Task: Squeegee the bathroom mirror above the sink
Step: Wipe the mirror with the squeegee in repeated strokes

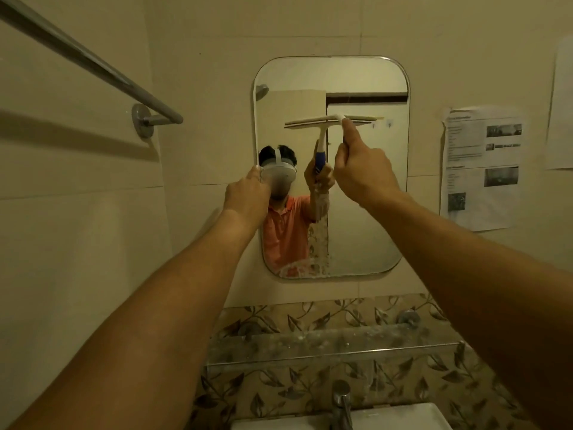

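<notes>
Mirror (366, 228), mid-frame above sink (403, 418), approx half done: R hand (366, 172) curled round squeegee (313, 121), blade on upper-mid glass, L hand (248, 193) at mirror's left edge, grip unclear; suds (297, 271) along bottom & centre streak left to clear.

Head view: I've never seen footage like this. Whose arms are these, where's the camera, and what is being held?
There is no machine. A person wears one camera on the head, so you see their own bare arms reaching forward. The right hand grips a squeegee, its blade against the mirror. The left hand touches the mirror's left edge. The figure in the glass is the person's reflection. Foamy streaks cling near the mirror's bottom. Below are a glass shelf, a tap and a sink.
</notes>
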{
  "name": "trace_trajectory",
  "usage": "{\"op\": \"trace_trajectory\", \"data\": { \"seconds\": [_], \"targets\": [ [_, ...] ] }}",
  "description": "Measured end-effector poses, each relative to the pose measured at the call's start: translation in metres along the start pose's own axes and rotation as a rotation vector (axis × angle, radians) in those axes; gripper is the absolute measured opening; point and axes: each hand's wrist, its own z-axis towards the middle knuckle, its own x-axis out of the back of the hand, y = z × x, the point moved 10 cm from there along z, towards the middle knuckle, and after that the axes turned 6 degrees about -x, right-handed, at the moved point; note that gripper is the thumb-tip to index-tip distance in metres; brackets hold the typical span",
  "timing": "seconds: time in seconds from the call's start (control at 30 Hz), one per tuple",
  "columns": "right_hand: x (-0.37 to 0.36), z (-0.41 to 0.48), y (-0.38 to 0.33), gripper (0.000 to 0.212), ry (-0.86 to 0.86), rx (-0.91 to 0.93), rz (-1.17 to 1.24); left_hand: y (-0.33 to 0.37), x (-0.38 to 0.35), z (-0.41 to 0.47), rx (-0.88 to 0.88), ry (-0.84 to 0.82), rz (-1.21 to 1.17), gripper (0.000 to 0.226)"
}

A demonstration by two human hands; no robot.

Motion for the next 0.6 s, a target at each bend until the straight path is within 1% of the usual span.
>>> {"op": "trace_trajectory", "data": {
  "seconds": [0.07,0.17,0.27,0.37,0.43,0.53,0.6],
  "targets": [
    [-0.006,0.001,0.000,0.061,-0.021,-0.010,-0.027,0.000,-0.002,0.001,0.022,-0.015,-0.002,0.058],
    [-0.014,-0.010,0.004,0.066,-0.004,-0.007,-0.032,0.001,-0.004,0.001,0.038,-0.030,0.016,0.057],
    [-0.026,-0.035,0.020,0.066,0.024,-0.031,-0.027,0.003,-0.006,0.000,0.054,-0.043,0.029,0.056],
    [-0.040,-0.068,0.038,0.065,0.033,-0.046,-0.059,0.005,-0.006,-0.001,0.072,-0.043,0.025,0.061],
    [-0.052,-0.090,0.049,0.070,0.009,-0.056,-0.055,0.005,-0.005,-0.001,0.085,-0.046,0.015,0.062],
    [-0.071,-0.118,0.067,0.066,-0.049,-0.072,-0.045,0.009,-0.005,-0.003,0.099,-0.062,0.024,0.063],
    [-0.084,-0.136,0.078,0.071,-0.086,-0.081,-0.038,0.011,-0.005,-0.005,0.100,-0.072,0.031,0.067]
  ]
}}
